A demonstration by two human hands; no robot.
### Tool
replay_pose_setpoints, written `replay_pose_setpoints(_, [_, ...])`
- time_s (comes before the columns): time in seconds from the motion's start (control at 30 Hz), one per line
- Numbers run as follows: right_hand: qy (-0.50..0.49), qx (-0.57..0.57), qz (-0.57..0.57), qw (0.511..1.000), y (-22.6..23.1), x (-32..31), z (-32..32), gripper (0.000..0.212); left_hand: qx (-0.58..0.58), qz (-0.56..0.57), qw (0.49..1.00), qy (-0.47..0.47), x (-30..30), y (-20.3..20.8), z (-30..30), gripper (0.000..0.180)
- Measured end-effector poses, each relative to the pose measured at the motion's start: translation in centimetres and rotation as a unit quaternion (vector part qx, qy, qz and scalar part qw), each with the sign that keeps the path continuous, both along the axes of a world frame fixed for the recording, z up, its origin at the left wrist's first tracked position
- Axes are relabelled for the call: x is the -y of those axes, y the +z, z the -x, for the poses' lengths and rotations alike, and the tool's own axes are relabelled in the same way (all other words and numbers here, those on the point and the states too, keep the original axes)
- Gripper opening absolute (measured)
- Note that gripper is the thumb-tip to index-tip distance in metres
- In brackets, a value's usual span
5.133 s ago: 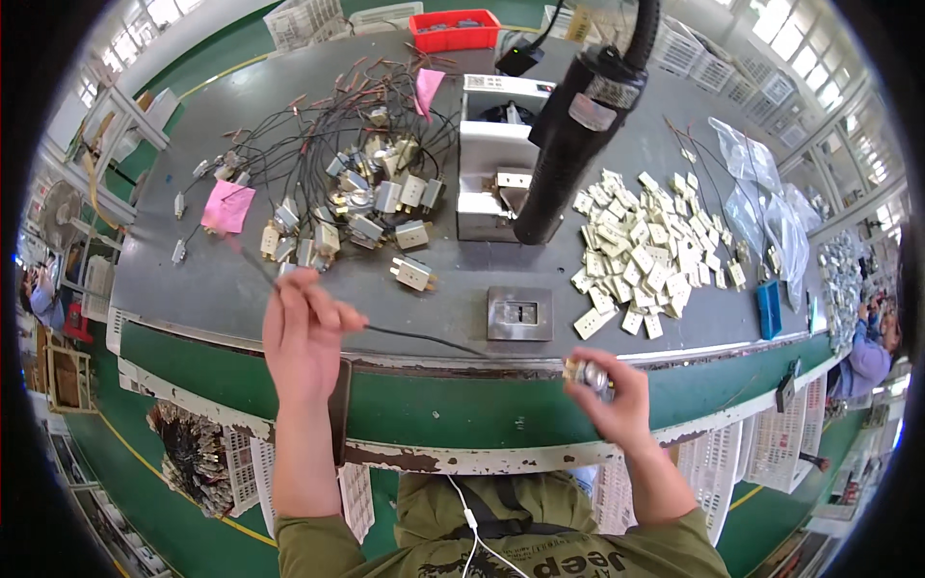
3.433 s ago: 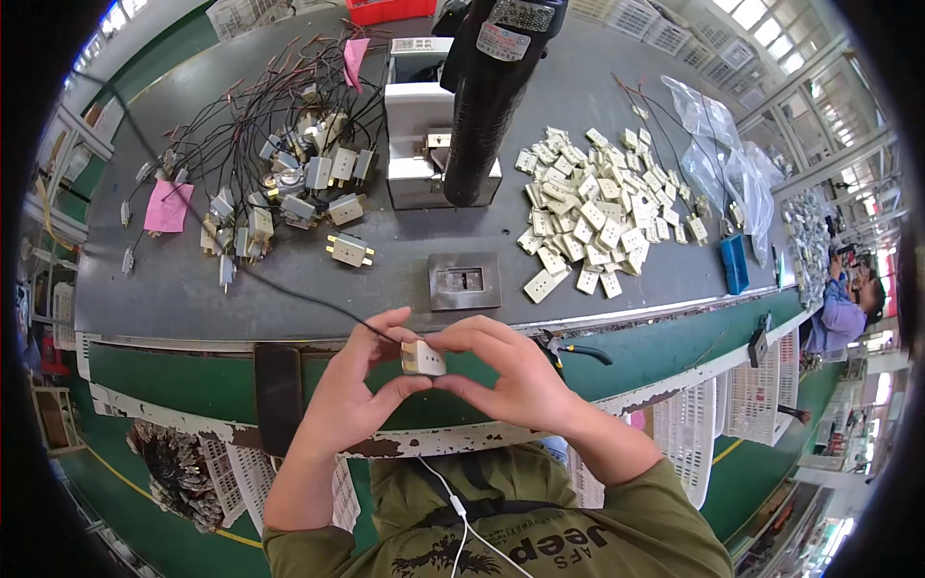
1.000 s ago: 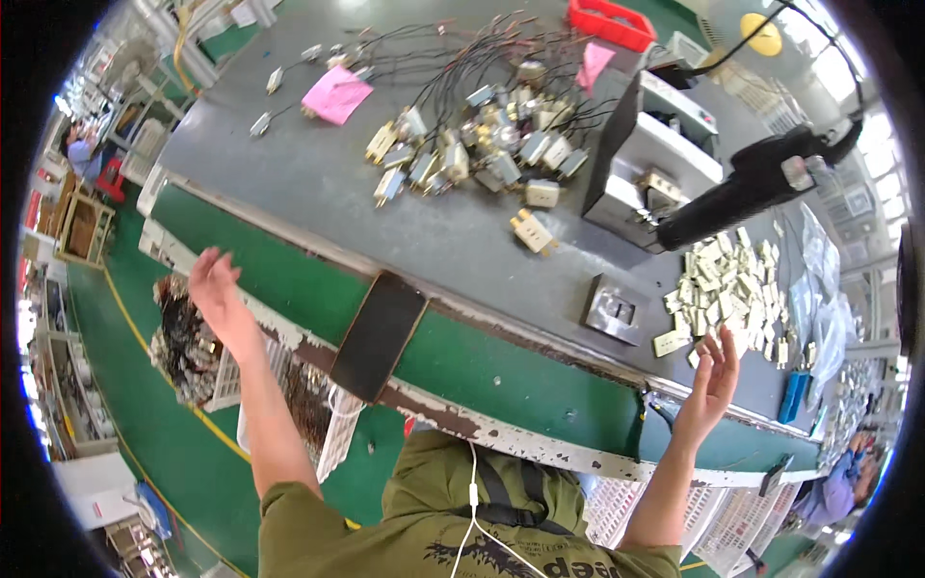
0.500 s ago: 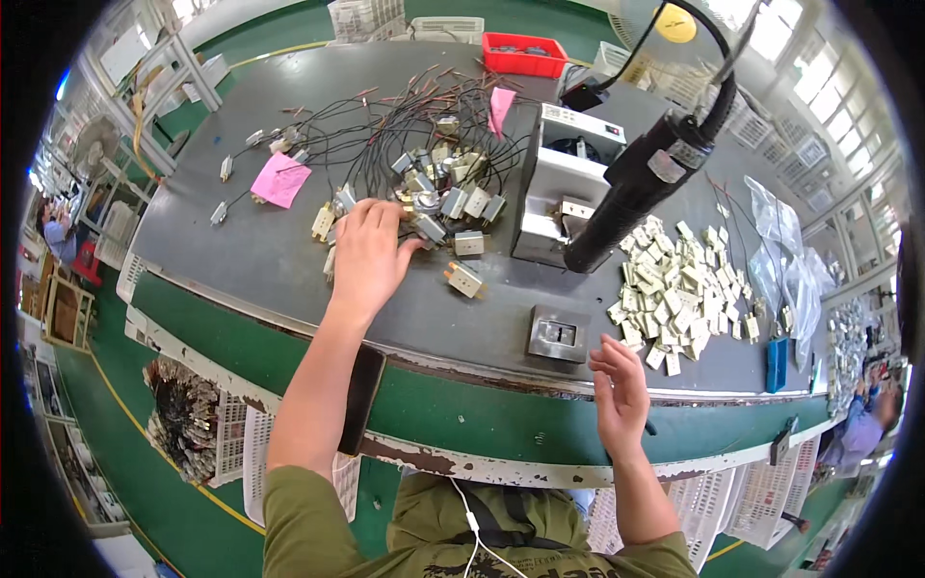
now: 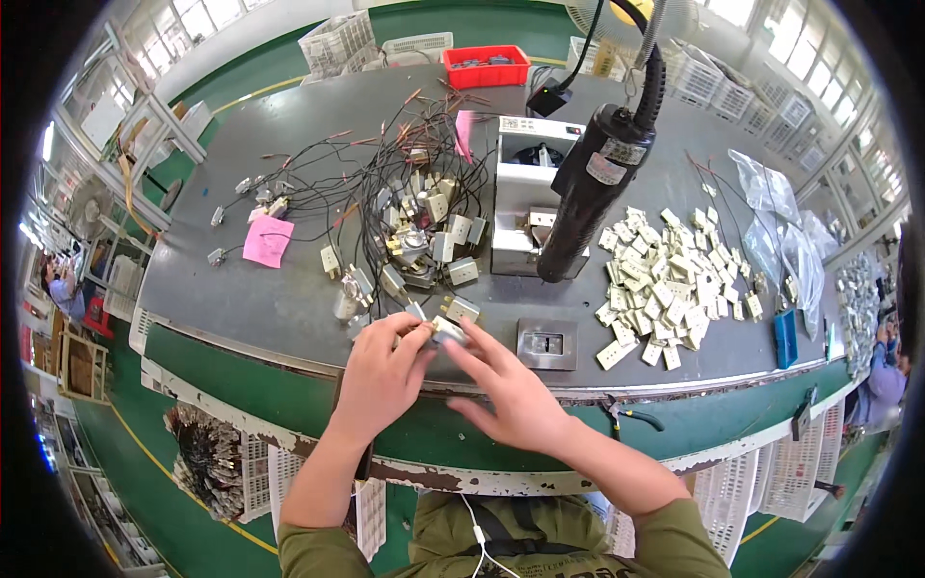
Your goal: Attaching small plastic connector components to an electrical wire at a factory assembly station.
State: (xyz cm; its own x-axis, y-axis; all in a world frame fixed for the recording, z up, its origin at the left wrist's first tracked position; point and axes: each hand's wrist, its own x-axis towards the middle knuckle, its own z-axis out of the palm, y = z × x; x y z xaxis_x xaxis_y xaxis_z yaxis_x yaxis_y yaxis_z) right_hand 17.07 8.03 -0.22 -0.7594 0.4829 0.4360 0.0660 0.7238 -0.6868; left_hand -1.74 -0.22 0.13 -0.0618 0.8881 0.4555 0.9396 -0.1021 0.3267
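Observation:
At the near side of the grey work table, my left hand [image 5: 382, 371] pinches a small white-and-grey connector block [image 5: 446, 329] between thumb and fingers. From the right, my right hand [image 5: 515, 397] comes up to the same block with fingers apart; its fingertips are slightly blurred at the block's edge, and a firm grip does not show. Just beyond lies a similar block [image 5: 462, 309]. Behind that is a heap of cream and grey blocks [image 5: 424, 222] on black cables. To the right of my hands a square metal fixture [image 5: 547, 344] with a slot sits on the table.
A white machine [image 5: 515, 193] stands behind a black cylindrical tool [image 5: 597, 188] hanging from a hose. Rightward lie a pile of cream housings [image 5: 665, 289], a blue tray [image 5: 785, 339] and clear plastic bags [image 5: 795, 250]. Pliers [image 5: 631, 415] rest on the green front ledge [image 5: 540, 433].
My left hand has moved from the heap toward the table's near edge and now holds a block. My right hand has moved left to meet it. The view has shifted slightly.

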Motion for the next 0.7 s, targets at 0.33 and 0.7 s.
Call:
replay_pose_setpoints(0.33, [-0.030, -0.089, 0.581, 0.808, -1.5, -2.3, 2.4, 0.030, -0.099, 0.032, 0.987, 0.121, -1.1, -3.8, 2.3, 0.069])
replay_pose_setpoints(0.7, [0.042, -0.173, 0.472, 0.863, -0.2, 3.5, -14.3, 0.032, -0.106, 0.065, 0.977, 0.171, -1.8, -3.0, 3.9, 0.054])
